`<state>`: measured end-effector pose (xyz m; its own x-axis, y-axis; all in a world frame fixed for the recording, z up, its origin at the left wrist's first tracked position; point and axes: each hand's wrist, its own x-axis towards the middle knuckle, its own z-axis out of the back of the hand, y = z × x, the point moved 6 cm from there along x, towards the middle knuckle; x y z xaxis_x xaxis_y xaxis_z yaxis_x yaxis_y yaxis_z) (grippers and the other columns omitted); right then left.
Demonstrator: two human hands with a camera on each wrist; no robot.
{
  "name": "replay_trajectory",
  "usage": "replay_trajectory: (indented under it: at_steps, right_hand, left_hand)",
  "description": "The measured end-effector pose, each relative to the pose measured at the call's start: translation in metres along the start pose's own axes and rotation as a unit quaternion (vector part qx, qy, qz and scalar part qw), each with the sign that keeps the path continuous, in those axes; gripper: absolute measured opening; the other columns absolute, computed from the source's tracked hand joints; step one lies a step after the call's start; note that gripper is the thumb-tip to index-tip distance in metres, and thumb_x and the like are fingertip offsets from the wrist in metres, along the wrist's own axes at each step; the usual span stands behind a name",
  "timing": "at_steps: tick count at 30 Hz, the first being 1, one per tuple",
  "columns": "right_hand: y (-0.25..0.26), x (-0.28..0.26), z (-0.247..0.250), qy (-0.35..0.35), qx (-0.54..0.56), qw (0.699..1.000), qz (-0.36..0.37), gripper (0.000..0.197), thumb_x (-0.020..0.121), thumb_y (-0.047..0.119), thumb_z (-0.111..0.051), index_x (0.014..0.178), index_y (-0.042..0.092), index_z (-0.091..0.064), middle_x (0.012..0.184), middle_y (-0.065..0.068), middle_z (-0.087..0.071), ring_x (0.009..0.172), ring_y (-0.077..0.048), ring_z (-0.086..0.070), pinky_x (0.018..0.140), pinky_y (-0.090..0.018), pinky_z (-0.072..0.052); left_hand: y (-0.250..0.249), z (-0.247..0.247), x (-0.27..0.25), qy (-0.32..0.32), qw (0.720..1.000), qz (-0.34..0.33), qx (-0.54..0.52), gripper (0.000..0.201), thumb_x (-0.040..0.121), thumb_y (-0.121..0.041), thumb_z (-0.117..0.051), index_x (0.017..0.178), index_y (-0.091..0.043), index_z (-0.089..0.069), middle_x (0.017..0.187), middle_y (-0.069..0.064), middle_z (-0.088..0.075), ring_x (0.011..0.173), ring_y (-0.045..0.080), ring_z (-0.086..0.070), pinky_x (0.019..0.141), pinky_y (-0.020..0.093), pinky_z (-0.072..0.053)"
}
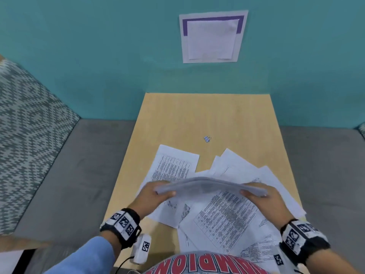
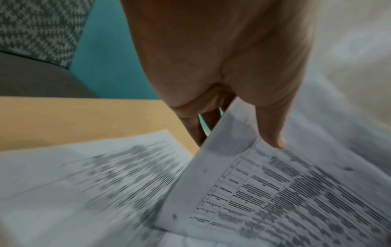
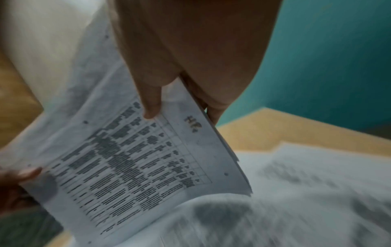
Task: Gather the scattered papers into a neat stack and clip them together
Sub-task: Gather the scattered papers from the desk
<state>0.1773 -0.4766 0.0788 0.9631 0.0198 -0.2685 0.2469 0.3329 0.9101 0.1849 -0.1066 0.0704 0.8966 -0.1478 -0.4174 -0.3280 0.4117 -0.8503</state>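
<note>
Both hands hold up a small bundle of printed sheets (image 1: 209,184) above the wooden table (image 1: 207,115), seen edge-on from the head view. My left hand (image 1: 158,191) pinches its left end, thumb in front and fingers behind; the same bundle (image 2: 275,192) fills the left wrist view under my left hand (image 2: 243,117). My right hand (image 1: 258,191) pinches the right end, and its thumb presses the printed bundle (image 3: 148,158) in the right wrist view, my right hand (image 3: 180,103) above it. Several loose sheets (image 1: 221,216) lie scattered underneath. A small binder clip (image 1: 207,138) lies further back on the table.
A teal wall with a taped paper sheet (image 1: 212,36) stands behind the table. A grey seat (image 1: 69,175) runs along both sides, with a patterned cushion (image 1: 25,125) at the left. One printed sheet (image 1: 173,165) lies apart at the left of the pile.
</note>
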Motion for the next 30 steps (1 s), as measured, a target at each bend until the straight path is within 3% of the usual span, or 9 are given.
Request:
replay_trajectory:
  at_steps: [3,5,7,11,14,18,22,26,30]
  right_hand:
    - [-0.031,0.005,-0.007,-0.010,-0.022,0.999,-0.041,0.021,0.094,0.002,-0.072,0.097,0.020,-0.081,0.090,0.001,-0.081,0.086,-0.015,-0.075,0.074,-0.028,-0.054]
    - [-0.032,0.008,0.001,-0.038,-0.011,0.997,-0.059,0.003,0.094,0.013,-0.075,0.095,0.015,-0.077,0.064,0.008,-0.070,0.056,-0.008,-0.064,0.058,-0.025,-0.044]
    - [-0.020,0.007,0.010,-0.070,0.018,0.996,-0.049,0.010,0.090,0.022,-0.080,0.092,0.014,-0.075,0.045,0.010,-0.057,0.037,-0.001,-0.044,0.047,-0.023,-0.037]
    - [-0.004,-0.002,0.018,-0.087,0.057,0.995,0.007,0.016,0.084,0.015,-0.085,0.096,0.017,-0.075,0.064,0.019,-0.074,0.055,0.004,-0.065,0.052,-0.009,-0.047]
    - [-0.021,-0.003,0.005,-0.033,0.009,0.999,-0.024,0.024,0.082,0.013,-0.087,0.100,0.027,-0.080,0.091,0.011,-0.081,0.083,-0.004,-0.074,0.078,-0.032,-0.060]
    - [-0.026,0.004,0.002,-0.045,-0.034,0.998,-0.042,0.020,0.089,0.010,-0.080,0.091,0.029,-0.079,0.085,0.013,-0.080,0.085,-0.019,-0.076,0.084,-0.052,-0.061]
    - [-0.009,0.002,0.015,-0.085,0.005,0.996,-0.011,0.005,0.092,0.009,-0.076,0.095,0.011,-0.073,0.056,0.026,-0.069,0.053,0.008,-0.064,0.053,-0.008,-0.049]
    - [-0.008,-0.002,0.020,-0.081,-0.006,0.996,0.028,0.032,0.086,0.007,-0.082,0.112,0.022,-0.074,0.102,0.018,-0.078,0.095,0.002,-0.073,0.082,-0.014,-0.059]
    - [-0.019,0.001,0.016,-0.042,-0.088,0.995,0.011,0.033,0.083,0.006,-0.085,0.101,0.033,-0.077,0.101,0.018,-0.078,0.100,-0.003,-0.073,0.088,-0.010,-0.053]
  left_hand:
    - [0.032,-0.015,0.012,0.002,0.999,0.024,0.046,0.036,0.099,-0.019,-0.074,0.067,-0.022,-0.058,0.067,-0.004,-0.052,0.062,0.012,-0.043,0.061,0.026,-0.034]
    - [0.026,-0.008,0.015,-0.046,0.999,0.020,0.011,0.021,0.098,-0.021,-0.076,0.079,-0.014,-0.072,0.073,-0.002,-0.066,0.065,0.011,-0.056,0.061,0.021,-0.043]
    - [0.008,0.001,0.013,-0.087,0.995,-0.013,-0.051,0.004,0.097,-0.020,-0.079,0.095,-0.021,-0.083,0.088,-0.005,-0.082,0.079,0.006,-0.074,0.070,0.019,-0.056]
    - [-0.007,0.009,0.013,-0.089,0.987,-0.037,-0.126,0.026,0.090,-0.011,-0.085,0.111,-0.025,-0.080,0.112,0.000,-0.085,0.105,0.015,-0.080,0.091,0.030,-0.064]
    - [0.015,-0.004,0.016,-0.028,0.997,0.017,-0.068,0.039,0.086,-0.014,-0.089,0.119,-0.028,-0.075,0.116,0.002,-0.082,0.111,0.021,-0.077,0.096,0.041,-0.064]
    - [0.024,-0.003,0.019,-0.058,0.997,0.034,-0.024,0.014,0.092,-0.019,-0.084,0.102,-0.029,-0.082,0.103,0.003,-0.083,0.104,0.030,-0.077,0.084,0.037,-0.062]
    - [0.001,0.011,0.016,-0.100,0.993,-0.014,-0.058,0.017,0.093,-0.019,-0.083,0.108,-0.026,-0.082,0.106,-0.001,-0.084,0.100,0.016,-0.078,0.086,0.032,-0.063]
    - [-0.004,0.010,0.015,-0.083,0.994,-0.059,-0.026,0.025,0.087,-0.009,-0.087,0.107,-0.023,-0.082,0.110,-0.006,-0.081,0.099,0.009,-0.076,0.086,0.023,-0.061]
    - [0.009,0.000,0.016,-0.049,0.997,-0.044,0.036,0.024,0.093,-0.009,-0.081,0.094,-0.032,-0.082,0.092,-0.015,-0.080,0.084,-0.001,-0.071,0.081,0.023,-0.054]
